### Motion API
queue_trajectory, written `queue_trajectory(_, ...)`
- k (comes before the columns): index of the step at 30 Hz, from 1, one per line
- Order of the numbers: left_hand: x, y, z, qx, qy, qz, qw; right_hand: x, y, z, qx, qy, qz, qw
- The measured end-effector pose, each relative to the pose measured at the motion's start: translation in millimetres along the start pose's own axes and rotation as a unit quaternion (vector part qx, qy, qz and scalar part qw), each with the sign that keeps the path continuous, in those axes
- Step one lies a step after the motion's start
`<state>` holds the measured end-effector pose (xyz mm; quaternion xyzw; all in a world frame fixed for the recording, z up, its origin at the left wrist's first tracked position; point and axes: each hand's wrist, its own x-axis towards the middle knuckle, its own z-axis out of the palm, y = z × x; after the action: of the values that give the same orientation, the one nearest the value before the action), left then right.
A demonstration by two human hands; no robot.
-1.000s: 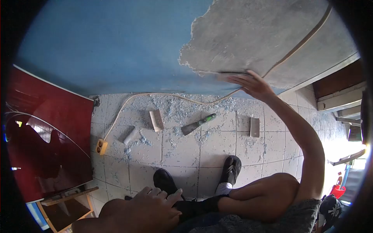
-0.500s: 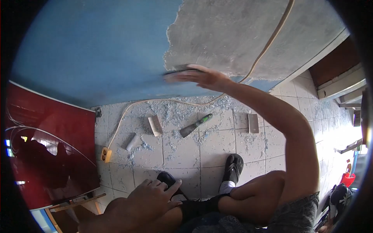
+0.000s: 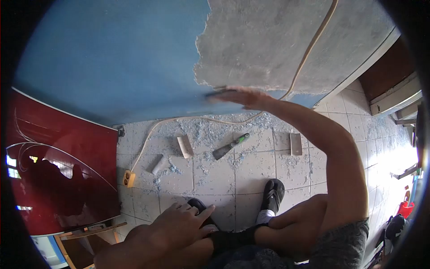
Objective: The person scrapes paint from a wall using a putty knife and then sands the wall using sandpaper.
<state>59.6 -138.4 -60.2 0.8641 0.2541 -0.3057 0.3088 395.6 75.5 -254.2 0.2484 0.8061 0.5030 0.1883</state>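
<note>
My right hand (image 3: 244,97) is pressed near the lower wall, just below the jagged edge between blue paint (image 3: 130,58) and bare grey plaster (image 3: 268,45). Its fingers are held together over a thin dark sheet or pad (image 3: 215,93), partly hidden and blurred. My left hand (image 3: 186,222) rests over my left knee, fingers spread, holding nothing. A scraper with a green handle (image 3: 230,146) lies on the tiled floor between curved pieces of sandpaper (image 3: 185,147) (image 3: 295,144).
A yellow socket block (image 3: 129,178) with a beige cable (image 3: 197,117) lies on the floor among paint flakes. A glossy red panel (image 3: 67,175) stands at left. At right are wooden furniture (image 3: 396,92) and a red object (image 3: 406,209).
My right hand has swept left along the wall with the dark sheet, then slightly down and right. The camera view has shifted a little. My left hand stays over the knee.
</note>
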Motion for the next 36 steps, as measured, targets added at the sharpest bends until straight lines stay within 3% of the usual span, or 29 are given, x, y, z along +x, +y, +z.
queue_trajectory(1, -2, 0, -3, 0.005, -0.009, -0.003, 1.000, -1, -8, 5, -0.001, -0.037, -0.058, 0.998)
queue_trajectory(2, -2, 1, -5, 0.008, -0.018, -0.005, 1.000, 4, -1, 9, -0.017, 0.030, -0.045, 0.998)
queue_trajectory(5, -3, 3, -14, -0.014, -0.067, -0.019, 0.997, 15, 24, -4, -0.057, 0.109, 0.130, 0.984)
queue_trajectory(6, -4, 5, -15, -0.024, -0.090, -0.023, 0.995, 14, 37, -14, 0.014, 0.101, 0.139, 0.985)
queue_trajectory(9, -3, 3, -9, -0.032, -0.051, 0.005, 0.998, 1, 6, -4, -0.016, 0.045, 0.079, 0.996)
queue_trajectory(10, -3, 3, -7, -0.024, -0.050, 0.005, 0.998, -10, -18, 12, -0.032, -0.007, 0.016, 0.999)
queue_trajectory(13, 1, 1, -12, -0.005, -0.058, -0.003, 0.998, 4, 9, 3, 0.034, 0.006, -0.019, 0.999)
queue_trajectory(15, 4, 4, -14, -0.018, -0.085, -0.020, 0.996, 24, 21, 2, 0.092, 0.077, 0.106, 0.987)
queue_trajectory(17, 6, 4, -4, -0.022, -0.041, 0.004, 0.999, 35, 60, -41, 0.121, 0.114, 0.211, 0.963)
queue_trajectory(18, 6, 3, -1, -0.019, -0.013, 0.015, 1.000, 33, 61, -48, 0.107, 0.116, 0.216, 0.964)
queue_trajectory(21, 10, -1, 11, 0.026, 0.039, 0.052, 0.998, 45, -7, 1, 0.044, -0.020, 0.008, 0.999)
queue_trajectory(24, 15, 0, 7, 0.018, -0.006, 0.027, 0.999, 55, -6, 19, 0.007, 0.030, -0.010, 0.999)
queue_trajectory(27, 12, 2, 6, 0.023, 0.005, 0.041, 0.999, 52, 80, -53, -0.071, 0.110, 0.195, 0.972)
queue_trajectory(30, 13, 2, 6, -0.001, -0.010, 0.040, 0.999, 55, 95, -63, 0.061, 0.171, 0.288, 0.940)
queue_trajectory(33, 13, 2, 0, 0.014, -0.022, 0.033, 0.999, 50, 53, -43, -0.104, 0.136, 0.156, 0.973)
queue_trajectory(35, 15, 2, -3, 0.011, -0.025, 0.018, 0.999, 59, 19, -19, 0.093, 0.057, 0.025, 0.994)
queue_trajectory(36, 13, 2, -2, 0.008, -0.028, 0.011, 1.000, 65, 24, -15, 0.119, 0.066, 0.030, 0.990)
